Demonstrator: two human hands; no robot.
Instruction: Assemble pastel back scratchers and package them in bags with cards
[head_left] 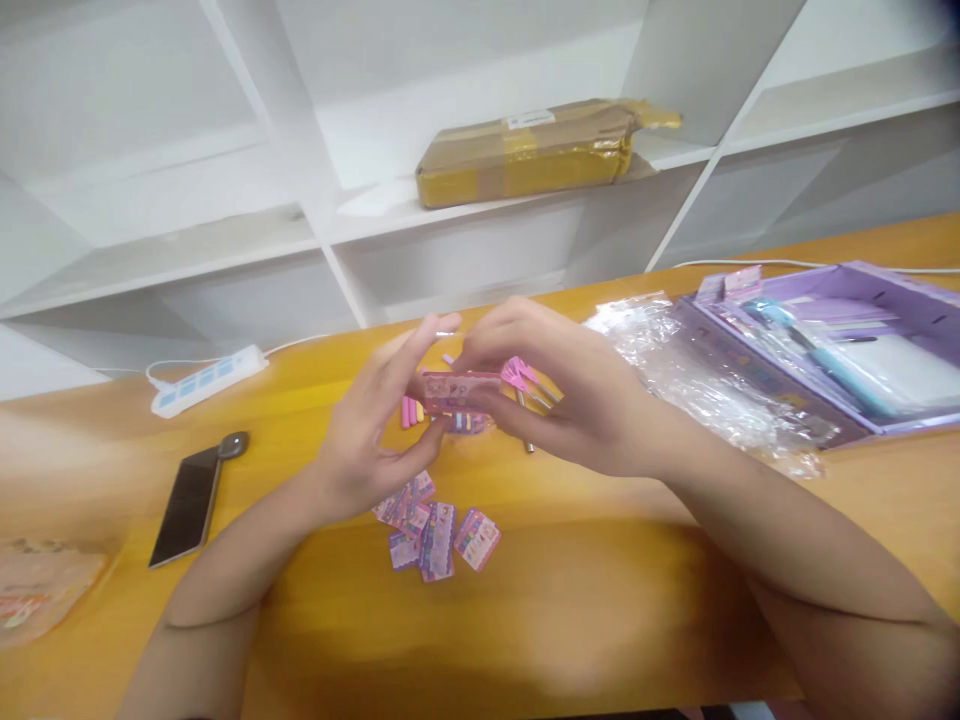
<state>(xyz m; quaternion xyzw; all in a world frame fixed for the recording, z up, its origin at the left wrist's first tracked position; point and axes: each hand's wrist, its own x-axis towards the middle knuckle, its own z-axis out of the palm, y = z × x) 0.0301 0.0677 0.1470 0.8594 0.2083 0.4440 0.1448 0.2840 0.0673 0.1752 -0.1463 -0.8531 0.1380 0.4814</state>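
Between my two hands, above the table, is a small pink printed card, held level with its printed side towards me. My right hand pinches its right end between thumb and curled fingers. At its left end my left hand has its fingers curved around and bears on it; the exact contact is partly hidden. Below my hands lie several loose pink and purple printed cards, some overlapping. Behind the held card are pink sticks and a pink item with metal-looking shafts, both partly covered.
To the right are crumpled clear plastic wrapping and an open purple box with packaged items inside. On the left are a phone, a small dark object, a power strip and an orange-tinted package. A taped parcel sits on the shelf.
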